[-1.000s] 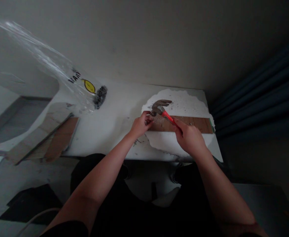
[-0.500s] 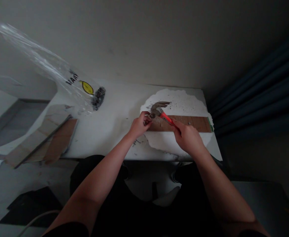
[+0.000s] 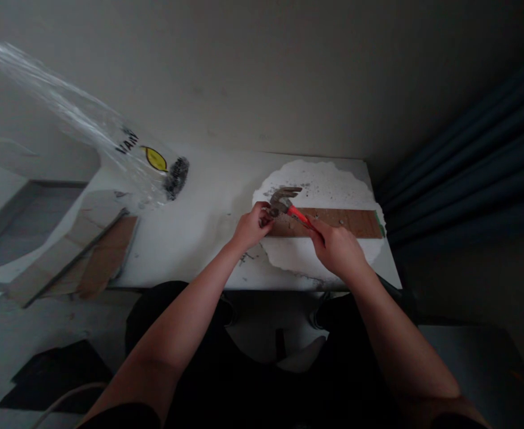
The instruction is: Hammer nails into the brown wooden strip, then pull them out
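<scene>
One hammer (image 3: 284,202), one plank (image 3: 337,222) on one white sheet (image 3: 328,179), one clear bag (image 3: 109,143), two more planks (image 3: 105,259) at the bench (image 3: 199,220) edge, and two hands: left hand (image 3: 253,225), right hand (image 3: 340,250).

At ten o'clock, a clear plastic bag (image 3: 87,128) with a yellow label (image 3: 155,159) slants over the white table (image 3: 199,220). Wooden boards (image 3: 83,256) lie at nine, and a dark curtain (image 3: 467,173) hangs at three.

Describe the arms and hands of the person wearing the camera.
Left hand and right hand are bare: no gloves, and no watch or rings visible. Both forearms are uncovered; black sleeves show only at the upper arms.
</scene>
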`<control>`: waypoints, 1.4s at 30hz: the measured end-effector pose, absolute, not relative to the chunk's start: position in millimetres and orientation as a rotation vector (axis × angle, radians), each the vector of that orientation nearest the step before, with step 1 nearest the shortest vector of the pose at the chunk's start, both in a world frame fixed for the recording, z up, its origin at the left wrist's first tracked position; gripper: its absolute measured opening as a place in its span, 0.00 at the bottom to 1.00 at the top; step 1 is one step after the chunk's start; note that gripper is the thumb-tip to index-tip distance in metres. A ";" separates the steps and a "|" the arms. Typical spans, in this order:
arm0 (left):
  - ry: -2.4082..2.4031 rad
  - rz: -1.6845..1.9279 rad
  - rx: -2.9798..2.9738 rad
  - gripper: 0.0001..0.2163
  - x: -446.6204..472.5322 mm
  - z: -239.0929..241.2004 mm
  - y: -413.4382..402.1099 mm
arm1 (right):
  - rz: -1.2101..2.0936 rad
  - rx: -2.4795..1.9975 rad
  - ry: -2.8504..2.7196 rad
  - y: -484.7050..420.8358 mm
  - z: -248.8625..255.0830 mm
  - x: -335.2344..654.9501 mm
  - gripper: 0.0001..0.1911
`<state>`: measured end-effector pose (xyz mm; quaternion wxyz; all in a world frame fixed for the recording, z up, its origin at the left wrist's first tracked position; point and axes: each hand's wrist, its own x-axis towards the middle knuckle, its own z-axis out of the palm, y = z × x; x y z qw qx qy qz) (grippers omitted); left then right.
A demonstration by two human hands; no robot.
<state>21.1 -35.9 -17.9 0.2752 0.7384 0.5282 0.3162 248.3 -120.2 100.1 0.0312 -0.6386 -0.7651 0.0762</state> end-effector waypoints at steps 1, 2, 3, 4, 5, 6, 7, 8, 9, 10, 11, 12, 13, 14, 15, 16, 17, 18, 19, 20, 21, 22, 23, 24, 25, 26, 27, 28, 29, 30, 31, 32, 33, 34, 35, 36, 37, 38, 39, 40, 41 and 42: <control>1.417 0.854 1.982 0.20 21.0 -18.0 -35.8 | 0.225 -1.963 -2.347 -120.3 99.6 248.3 0.25; 1.418 0.860 1.978 0.20 20.9 -18.2 -35.7 | 0.212 -1.963 -2.334 -120.4 99.1 248.3 0.25; 1.418 0.866 1.974 0.19 20.9 -18.3 -35.6 | 0.200 -1.964 -2.326 -120.3 98.5 248.3 0.25; 1.419 0.868 1.973 0.19 21.0 -18.4 -35.6 | 0.196 -1.964 -2.330 -120.2 98.0 248.2 0.25; 1.421 0.868 1.971 0.20 21.0 -18.5 -35.5 | 0.199 -1.962 -2.342 -120.1 97.6 248.1 0.25; 1.424 0.869 1.965 0.20 21.1 -18.5 -35.5 | 0.204 -1.959 -2.355 -120.0 97.4 248.0 0.25; 1.430 0.868 1.957 0.20 21.2 -18.5 -35.5 | 0.209 -1.956 -2.365 -120.0 97.4 247.8 0.25; 1.436 0.868 1.948 0.20 21.3 -18.4 -35.5 | 0.209 -1.953 -2.369 -120.0 97.6 247.6 0.25; 1.438 0.867 1.939 0.20 21.3 -18.3 -35.6 | 0.204 -1.952 -2.364 -120.0 98.0 247.3 0.25; 1.439 0.868 1.930 0.19 21.5 -18.1 -35.7 | 0.197 -1.954 -2.356 -120.0 98.4 246.8 0.26; 1.437 0.870 1.924 0.19 21.6 -17.9 -35.8 | 0.192 -1.959 -2.351 -120.1 98.7 246.4 0.26; 1.435 0.869 1.925 0.19 21.8 -17.7 -35.9 | 0.194 -1.964 -2.355 -120.2 99.0 245.8 0.26; 1.435 0.870 1.925 0.19 21.9 -17.6 -35.9 | 0.202 -1.969 -2.365 -120.3 99.2 245.3 0.25; 1.437 0.873 1.923 0.19 22.0 -17.6 -35.9 | 0.211 -1.973 -2.374 -120.3 99.4 244.9 0.25; 1.440 0.876 1.920 0.19 22.1 -17.6 -35.8 | 0.218 -1.974 -2.380 -120.5 99.4 244.6 0.25; 1.443 0.880 1.918 0.18 22.0 -17.8 -35.7 | 0.218 -1.974 -2.378 -120.6 99.4 244.6 0.25; 1.443 0.882 1.916 0.16 21.7 -18.1 -35.5 | 0.214 -1.972 -2.370 -120.7 99.4 244.7 0.26; 1.440 0.884 1.915 0.14 21.3 -18.4 -35.3 | 0.206 -1.968 -2.358 -120.9 99.4 245.1 0.26; 1.432 0.881 1.919 0.11 20.8 -18.7 -35.1 | 0.200 -1.963 -2.347 -121.0 99.3 245.5 0.26; 1.423 0.875 1.931 0.09 20.3 -18.9 -34.9 | 0.197 -1.960 -2.341 -121.0 99.1 246.0 0.26; 1.413 0.875 1.947 0.07 19.7 -19.0 -34.6 | 0.200 -1.958 -2.342 -120.9 98.8 246.5 0.26; 1.403 0.882 1.967 0.07 19.3 -19.0 -34.4 | 0.205 -1.959 -2.346 -120.8 98.4 246.9 0.26; 1.396 0.895 1.987 0.08 19.0 -18.8 -34.1 | 0.210 -1.964 -2.353 -120.7 98.0 247.2 0.25; 1.390 0.912 2.004 0.08 18.8 -18.5 -33.9 | 0.214 -1.970 -2.358 -120.6 97.7 247.5 0.25; 1.387 0.929 2.018 0.08 18.9 -18.2 -33.8 | 0.215 -1.975 -2.361 -120.5 97.5 247.6 0.25; 1.386 0.942 2.027 0.08 19.0 -17.9 -33.7 | 0.211 -1.978 -2.358 -120.4 97.5 247.7 0.25; 1.387 0.945 2.032 0.08 19.3 -17.6 -33.7 | 0.203 -1.978 -2.351 -120.5 97.7 247.7 0.25; 1.390 0.942 2.032 0.08 19.6 -17.3 -33.7 | 0.193 -1.977 -2.341 -120.5 97.9 247.5 0.26; 1.394 0.932 2.031 0.07 19.9 -17.2 -33.7 | 0.189 -1.973 -2.336 -120.5 98.1 247.3 0.26; 1.403 0.918 2.028 0.07 20.1 -17.3 -33.7 | 0.190 -1.971 -2.337 -120.6 98.3 246.9 0.26; 1.417 0.902 2.021 0.08 20.3 -17.4 -33.7 | 0.197 -1.971 -2.344 -120.6 98.3 246.5 0.26; 1.437 0.889 2.006 0.08 20.3 -17.7 -33.6 | 0.209 -1.973 -2.356 -120.6 98.2 246.0 0.26; 1.461 0.877 1.990 0.09 20.3 -18.0 -33.4 | 0.219 -1.976 -2.367 -120.6 98.0 245.6 0.25; 1.488 0.867 1.973 0.09 20.2 -18.4 -33.1 | 0.221 -1.980 -2.374 -120.7 97.6 245.2 0.25; 1.509 0.858 1.952 0.10 20.1 -18.6 -32.7 | 0.212 -1.987 -2.373 -120.9 97.2 244.9 0.26; 1.523 0.851 1.931 0.11 20.0 -18.8 -32.3 | 0.197 -1.993 -2.365 -121.1 96.8 244.7 0.26; 1.528 0.844 1.914 0.12 19.9 -18.9 -31.8 | 0.184 -1.998 -2.356 -121.3 96.4 244.5 0.26; 1.526 0.840 1.903 0.13 19.9 -18.9 -31.4 | 0.176 -2.001 -2.351 -121.5 95.9 244.4 0.26; 1.519 0.837 1.897 0.13 20.0 -18.7 -31.2 | 0.179 -2.002 -2.351 -121.6 95.6 244.2 0.26; 1.513 0.837 1.894 0.13 20.1 -18.4 -31.0 | 0.189 -1.998 -2.357 -121.7 95.3 244.1 0.26; 1.511 0.836 1.894 0.13 20.2 -18.1 -31.1 | 0.203 -1.990 -2.363 -121.7 95.1 244.0 0.26; 1.515 0.834 1.895 0.14 20.3 -17.8 -31.3 | 0.212 -1.982 -2.366 -121.6 95.1 244.1 0.26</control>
